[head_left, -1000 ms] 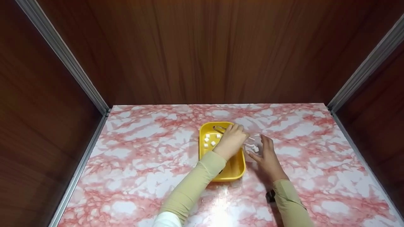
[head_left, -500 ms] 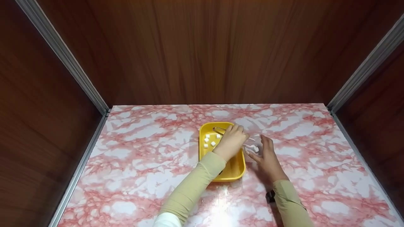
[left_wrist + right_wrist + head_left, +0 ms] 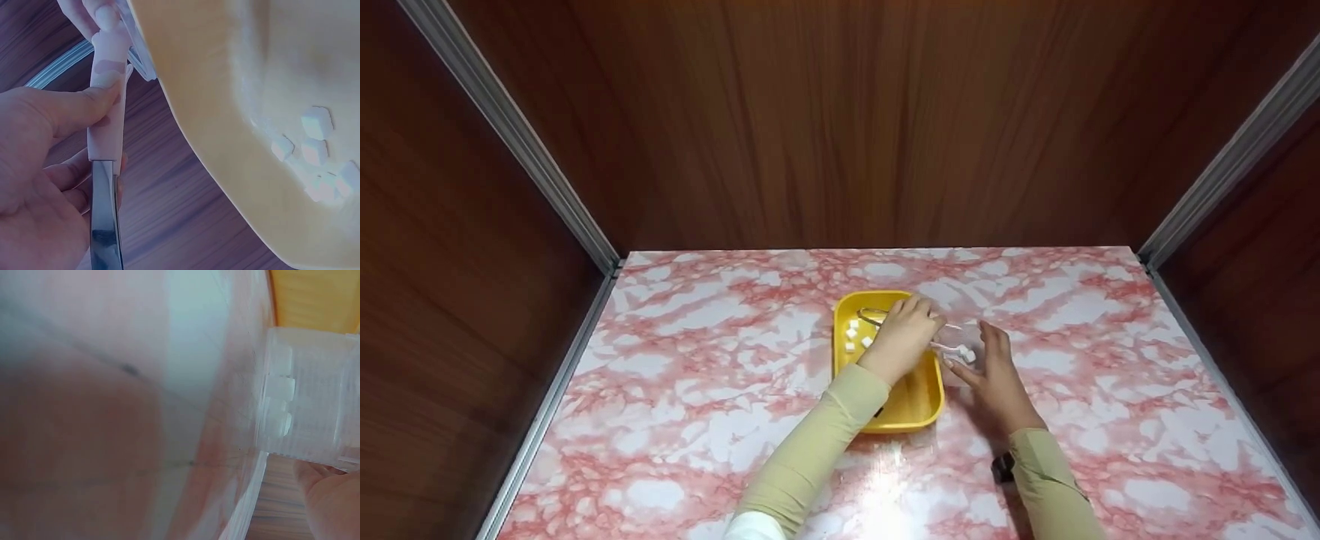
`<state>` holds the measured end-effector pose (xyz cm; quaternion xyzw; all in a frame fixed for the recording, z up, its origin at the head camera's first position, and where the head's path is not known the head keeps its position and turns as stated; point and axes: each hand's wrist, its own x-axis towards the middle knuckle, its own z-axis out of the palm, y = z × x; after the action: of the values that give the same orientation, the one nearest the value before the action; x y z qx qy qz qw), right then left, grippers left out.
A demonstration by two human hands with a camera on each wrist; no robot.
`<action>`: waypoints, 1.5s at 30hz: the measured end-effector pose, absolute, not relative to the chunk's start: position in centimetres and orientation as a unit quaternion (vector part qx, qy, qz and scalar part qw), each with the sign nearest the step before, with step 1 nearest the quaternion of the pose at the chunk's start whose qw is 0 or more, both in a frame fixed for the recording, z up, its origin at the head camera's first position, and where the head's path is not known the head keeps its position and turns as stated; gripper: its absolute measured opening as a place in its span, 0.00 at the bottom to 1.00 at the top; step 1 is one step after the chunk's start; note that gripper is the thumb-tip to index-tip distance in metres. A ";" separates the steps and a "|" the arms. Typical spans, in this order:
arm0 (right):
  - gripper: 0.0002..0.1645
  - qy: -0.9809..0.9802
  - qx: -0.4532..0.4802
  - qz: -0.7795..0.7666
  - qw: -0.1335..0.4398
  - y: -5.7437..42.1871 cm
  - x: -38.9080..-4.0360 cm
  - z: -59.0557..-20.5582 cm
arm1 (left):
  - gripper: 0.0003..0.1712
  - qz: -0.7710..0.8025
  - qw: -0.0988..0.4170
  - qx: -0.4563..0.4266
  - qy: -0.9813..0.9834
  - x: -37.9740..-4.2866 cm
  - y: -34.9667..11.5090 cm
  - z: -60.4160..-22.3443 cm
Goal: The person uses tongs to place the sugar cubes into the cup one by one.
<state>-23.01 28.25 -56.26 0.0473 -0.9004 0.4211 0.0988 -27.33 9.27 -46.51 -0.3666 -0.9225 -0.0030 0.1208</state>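
Observation:
My left hand (image 3: pixel 901 337), reaching over the yellow tray (image 3: pixel 919 409), pinches a pair of tongs (image 3: pixel 107 135) with a bent metal band and pale pink-white ends. Those ends reach into a clear plastic cup (image 3: pixel 320 388) just right of the tray. Thumb and fingers of my right hand (image 3: pixel 997 375) curve around that cup's side. Several white cubes (image 3: pixel 281 389) show through the cup wall in the right wrist view, and a cube (image 3: pixel 967 353) lies by the tongs' tips. More white cubes (image 3: pixel 318 122) lie loose in the tray.
Tray and cup stand on a table (image 3: pixel 697 375) with a red and white marbled top. Dark wood panels (image 3: pixel 825 127) rise at the back and both sides, with metal rails (image 3: pixel 517 135) at the corners. A small black device (image 3: pixel 1003 466) sits at the right wrist.
My left hand and the tongs have shifted slightly left, and the bent end reaches farther over the tray. My right hand and the cup stay in place.

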 end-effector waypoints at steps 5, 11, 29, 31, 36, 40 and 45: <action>0.56 -0.899 0.049 0.421 0.108 28.1 -22.9 -56.2 | 0.21 -0.013 0.130 -0.359 -0.924 -27.1 8.8 -46.1; 0.56 -0.903 0.048 0.412 0.109 28.0 -23.0 -56.1 | 0.24 -0.021 0.123 -0.353 -0.927 -27.2 7.9 -45.4; 0.58 -0.901 0.029 0.426 0.083 28.0 -23.0 -56.0 | 0.21 -0.044 0.085 -0.321 -0.942 -28.4 4.1 -45.3; 0.58 -0.900 0.030 0.427 0.082 28.0 -23.0 -55.9 | 0.20 -0.042 0.086 -0.319 -0.943 -28.4 3.8 -45.4; 0.59 -0.901 0.038 0.423 0.093 28.1 -23.1 -56.0 | 0.22 -0.044 0.074 -0.310 -0.947 -28.5 3.0 -45.5; 0.59 -0.901 0.044 0.419 0.099 28.1 -23.1 -56.0 | 0.22 -0.049 0.064 -0.302 -0.950 -28.6 2.3 -45.8; 0.58 -0.901 0.038 0.423 0.093 28.0 -23.0 -56.0 | 0.20 -0.040 0.069 -0.300 -0.951 -28.7 1.5 -46.2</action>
<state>-22.98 28.02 -56.04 0.0378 -0.9008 0.4226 0.0926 -28.65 1.46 -46.25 -0.3002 -0.9505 -0.0404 0.0686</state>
